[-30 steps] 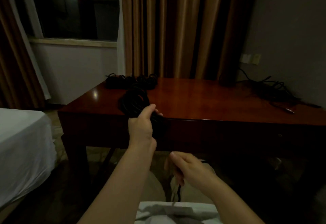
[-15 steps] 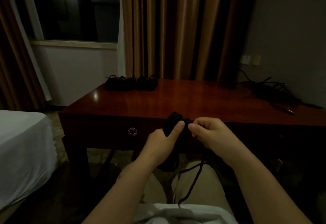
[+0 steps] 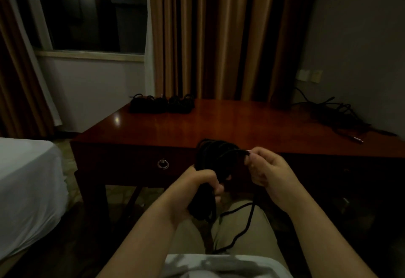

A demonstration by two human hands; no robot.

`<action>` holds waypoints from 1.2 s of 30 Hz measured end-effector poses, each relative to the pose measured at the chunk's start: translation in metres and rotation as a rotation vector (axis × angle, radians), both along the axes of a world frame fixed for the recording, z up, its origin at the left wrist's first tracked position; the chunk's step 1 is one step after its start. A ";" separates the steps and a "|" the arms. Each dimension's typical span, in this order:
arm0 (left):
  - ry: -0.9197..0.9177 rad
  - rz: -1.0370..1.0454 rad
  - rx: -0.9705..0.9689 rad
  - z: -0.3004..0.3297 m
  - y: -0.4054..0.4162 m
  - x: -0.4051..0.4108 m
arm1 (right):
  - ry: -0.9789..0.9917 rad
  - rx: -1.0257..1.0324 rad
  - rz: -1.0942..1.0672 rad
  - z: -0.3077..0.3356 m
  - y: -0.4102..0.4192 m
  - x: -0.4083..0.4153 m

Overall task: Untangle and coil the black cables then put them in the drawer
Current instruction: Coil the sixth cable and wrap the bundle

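A coil of black cable hangs in front of the desk's edge. My left hand grips the coil around its middle. My right hand pinches the cable's end just right of the coil's top. A loose strand trails down over my lap. The drawer with a ring pull is shut in the desk front. Coiled black cables lie at the desk's back left. A tangled heap of black cables lies at the back right.
The dark wooden desk stands against brown curtains and a window. A bed with a white sheet is at the left. Wall sockets sit above the tangled heap. My knees are under the desk's front edge.
The coil came down from above the desk's left part to in front of its edge. My right hand rose from my lap and took the cable's end beside the coil.
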State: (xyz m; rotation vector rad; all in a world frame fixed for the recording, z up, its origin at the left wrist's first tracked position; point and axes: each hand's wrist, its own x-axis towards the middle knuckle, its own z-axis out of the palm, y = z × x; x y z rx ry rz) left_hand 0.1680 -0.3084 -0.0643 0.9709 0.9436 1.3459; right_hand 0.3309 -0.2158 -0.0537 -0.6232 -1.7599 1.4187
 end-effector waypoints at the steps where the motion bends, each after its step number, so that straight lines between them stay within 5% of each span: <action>1: -0.043 0.007 0.004 0.000 -0.001 -0.003 | -0.013 0.000 0.010 -0.008 -0.001 0.000; 8: 0.306 -0.026 -0.004 -0.003 -0.004 -0.010 | 0.079 0.092 -0.157 0.003 -0.018 -0.022; 17: -0.168 0.014 0.093 -0.007 0.002 0.003 | -0.190 -0.096 0.051 -0.015 -0.025 -0.038; 27: -0.106 -0.080 -0.062 -0.008 0.009 0.010 | -0.503 -0.302 0.173 -0.018 -0.006 -0.025; 31: -0.176 -0.055 -0.056 -0.007 0.010 0.014 | -0.446 -0.325 0.221 -0.018 -0.006 -0.026; 36: -0.054 0.190 0.009 0.010 0.005 -0.004 | -0.260 -0.262 0.324 -0.037 -0.003 -0.018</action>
